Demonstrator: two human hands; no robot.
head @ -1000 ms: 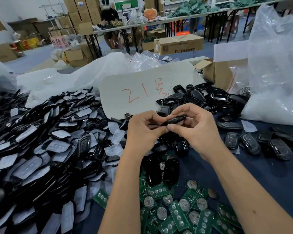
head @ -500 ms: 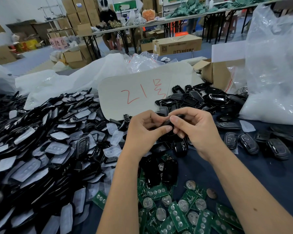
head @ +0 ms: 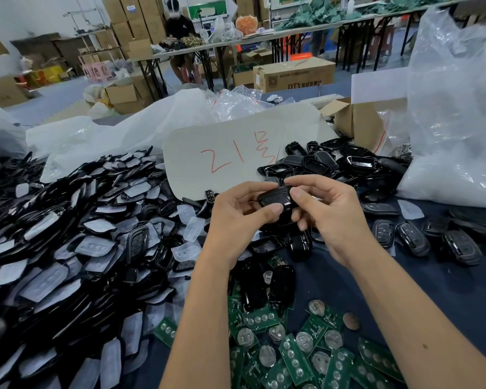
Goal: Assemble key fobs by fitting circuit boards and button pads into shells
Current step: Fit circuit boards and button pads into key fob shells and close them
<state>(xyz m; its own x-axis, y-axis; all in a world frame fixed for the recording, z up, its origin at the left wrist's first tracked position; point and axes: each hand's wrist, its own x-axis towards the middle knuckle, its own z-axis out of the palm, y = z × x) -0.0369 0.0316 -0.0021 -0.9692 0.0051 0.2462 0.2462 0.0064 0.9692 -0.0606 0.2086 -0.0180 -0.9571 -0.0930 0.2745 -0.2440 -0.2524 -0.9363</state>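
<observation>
A glossy black key fob shell (head: 275,198) is held above the table between both hands. My left hand (head: 237,220) grips its left end, thumb beneath. My right hand (head: 327,217) pinches its right end with fingertips on top. Green circuit boards (head: 295,352) with round battery clips lie heaped below my wrists. A big pile of black shells with translucent button pads (head: 76,248) fills the left side. More empty black shells (head: 334,164) lie behind my hands. What sits inside the held shell is hidden.
Assembled fobs (head: 410,237) lie in a row at the right on the dark blue table (head: 446,290). A white card (head: 230,158) with red writing stands behind, a large clear plastic bag (head: 455,122) at the right, cardboard boxes and a seated person (head: 180,32) far back.
The shell has turned between my fingers from edge-on to showing its glossy face. Both hands stayed at about the same spot above the table.
</observation>
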